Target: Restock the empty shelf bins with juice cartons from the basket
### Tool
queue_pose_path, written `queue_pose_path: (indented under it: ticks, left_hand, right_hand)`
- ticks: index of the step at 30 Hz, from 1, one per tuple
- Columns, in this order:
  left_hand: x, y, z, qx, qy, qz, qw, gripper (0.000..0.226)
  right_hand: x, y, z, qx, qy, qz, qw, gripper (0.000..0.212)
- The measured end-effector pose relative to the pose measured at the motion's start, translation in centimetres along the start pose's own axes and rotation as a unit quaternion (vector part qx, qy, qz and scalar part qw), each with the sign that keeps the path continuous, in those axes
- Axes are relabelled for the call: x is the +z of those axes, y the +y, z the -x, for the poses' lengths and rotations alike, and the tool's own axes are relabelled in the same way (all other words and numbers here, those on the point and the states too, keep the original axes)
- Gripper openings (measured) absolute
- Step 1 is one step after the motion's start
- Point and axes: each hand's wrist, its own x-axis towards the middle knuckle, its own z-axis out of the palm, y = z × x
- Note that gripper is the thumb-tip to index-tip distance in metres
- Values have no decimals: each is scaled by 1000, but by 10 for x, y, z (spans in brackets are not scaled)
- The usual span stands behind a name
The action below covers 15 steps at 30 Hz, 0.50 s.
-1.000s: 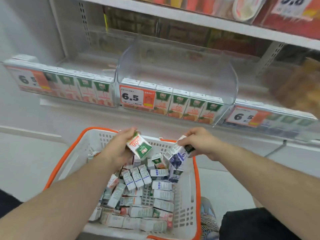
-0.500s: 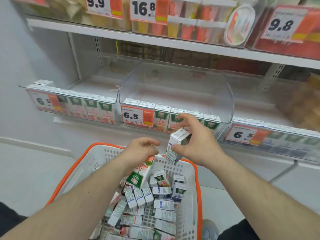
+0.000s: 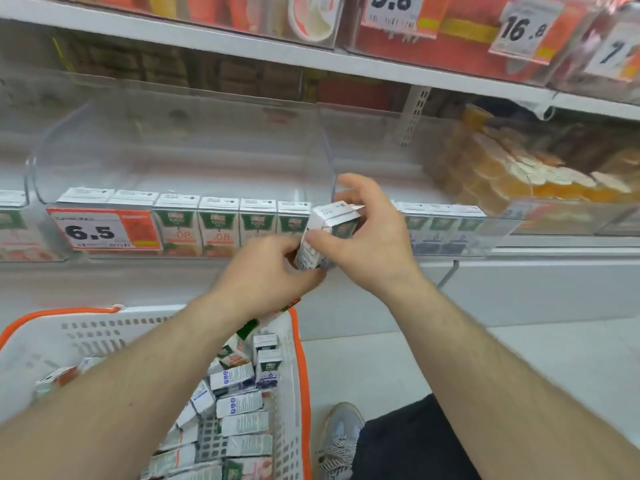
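Observation:
My right hand (image 3: 367,237) grips a white and purple juice carton (image 3: 330,225), tilted, in front of the divider between the middle clear bin (image 3: 180,161) and the right bin (image 3: 446,226). My left hand (image 3: 270,271) touches that carton's lower end with its fingertips. It also holds an orange and green carton (image 3: 273,315), mostly hidden under the palm. A single front row of orange cartons (image 3: 218,225) stands in the middle bin. The right bin shows a front row of purple cartons. Below, the white basket with the orange rim (image 3: 299,358) holds several loose cartons (image 3: 239,403).
A 6.5 price tag (image 3: 104,230) sits on the middle bin's front. The shelf above (image 3: 346,60) carries red packs and tags 9.8 and 16.8. Orange packets (image 3: 519,171) fill a bin at far right. My shoe (image 3: 339,434) is beside the basket.
Both hands rose from the basket to the shelf front, each with a carton. The right hand's carton moved right, to the divider. The view swung up and right.

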Motion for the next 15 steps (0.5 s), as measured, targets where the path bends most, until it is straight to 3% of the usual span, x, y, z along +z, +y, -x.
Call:
queue_pose_path:
  ticks: [4, 8, 12, 15]
  left_hand:
    - [29, 26, -17, 41, 11, -17, 999, 21]
    - [55, 49, -30, 75, 12, -20, 997, 38]
    - [82, 69, -45, 113, 40, 0, 993, 49]
    - [98, 85, -56, 132, 15, -74, 988, 68]
  right_hand:
    - [-37, 21, -3, 53, 52, -8, 997, 63]
    - [-70, 45, 1, 91, 106, -25, 990, 42]
    - [-111, 60, 1, 75, 228, -54, 969, 34]
    - [-144, 73, -8, 51, 322, -9, 945, 31]
